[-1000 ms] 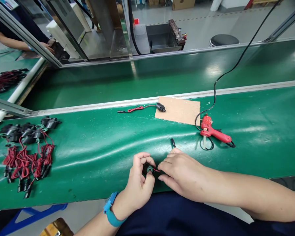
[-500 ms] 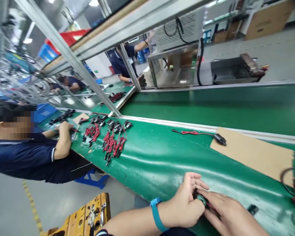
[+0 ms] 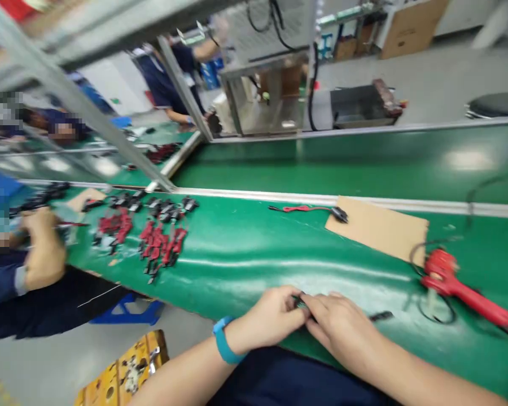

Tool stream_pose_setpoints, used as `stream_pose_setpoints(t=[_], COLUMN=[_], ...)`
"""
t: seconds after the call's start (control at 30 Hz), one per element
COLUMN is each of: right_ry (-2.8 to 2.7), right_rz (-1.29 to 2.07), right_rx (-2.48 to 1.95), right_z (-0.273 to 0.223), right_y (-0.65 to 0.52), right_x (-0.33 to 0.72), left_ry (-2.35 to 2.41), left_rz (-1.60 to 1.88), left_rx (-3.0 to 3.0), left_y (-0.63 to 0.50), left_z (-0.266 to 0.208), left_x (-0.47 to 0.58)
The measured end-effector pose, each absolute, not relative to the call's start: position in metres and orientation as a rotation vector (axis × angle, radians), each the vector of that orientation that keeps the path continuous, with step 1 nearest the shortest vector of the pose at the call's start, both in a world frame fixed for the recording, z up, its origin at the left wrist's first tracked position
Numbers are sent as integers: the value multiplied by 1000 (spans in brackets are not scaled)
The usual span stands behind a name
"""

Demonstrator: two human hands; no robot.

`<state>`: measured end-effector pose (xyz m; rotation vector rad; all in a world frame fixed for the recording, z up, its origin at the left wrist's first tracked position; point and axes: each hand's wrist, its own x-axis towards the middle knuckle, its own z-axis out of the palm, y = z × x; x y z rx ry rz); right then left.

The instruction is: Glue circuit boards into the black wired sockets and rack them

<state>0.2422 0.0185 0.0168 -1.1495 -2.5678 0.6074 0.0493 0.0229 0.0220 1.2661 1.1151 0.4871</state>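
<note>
My left hand [image 3: 271,317], with a teal band at the wrist, is closed around a small black part with a bit of green circuit board [image 3: 300,302]. From the other side my right hand [image 3: 342,327] presses its fingers against the same part, and both hands' fingertips meet there. Fingers cover most of the part, so its full shape is hidden. A small black piece [image 3: 381,317] lies on the green mat just beyond my right hand. Farther right rests a red glue gun [image 3: 442,273] with a black cord.
Behind my hands, a black plug with a red cable [image 3: 339,214] lies partly on a cardboard sheet [image 3: 381,228]. Piles of red-and-black cables [image 3: 161,239] sit at left, near a co-worker's arm [image 3: 44,248]. A metal frame post [image 3: 105,132] crosses the left side. A yellow stool [image 3: 127,369] stands below.
The view has swung right, bringing the whole glue gun into sight. My right hand has closed further over the part; the red wire visible earlier is now hidden.
</note>
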Motion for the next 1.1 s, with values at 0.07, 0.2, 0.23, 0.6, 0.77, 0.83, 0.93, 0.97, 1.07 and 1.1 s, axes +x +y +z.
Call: stream_pose_setpoints(t=[0.07, 0.2, 0.23, 0.6, 0.77, 0.83, 0.93, 0.97, 1.07, 1.1], right_ry=[-2591, -2590, -2575, -2281, -2266, -2318, -2406, -2432, -2463, -2449], right_rz=[727, 839, 853, 992, 894, 823, 742, 723, 710, 707], right_rx=[-1208, -1267, -1265, -1181, -1094, -1076, -1102, -1117, -1138, -1135], right_z=[25, 27, 26, 24, 31, 34, 41, 42, 42, 40], right_y=[21, 26, 26, 26, 27, 27, 31, 33, 35, 34], right_x=[240, 241, 242, 260, 263, 262, 259, 259, 256, 255], left_ry=[1086, 1108, 1110, 1255, 1326, 1349, 1381, 1393, 1406, 1397], left_rz=[468, 414, 403, 529, 557, 523, 492, 494, 511, 520], left_rx=[1142, 1101, 1110, 1224, 1292, 1312, 1298, 1282, 1237, 1229], left_y=[25, 29, 30, 31, 30, 31, 32, 32, 32, 31], left_z=[16, 9, 8, 5, 7, 10, 14, 15, 18, 18], left_x=[50, 49, 48, 44, 43, 44, 46, 47, 46, 45])
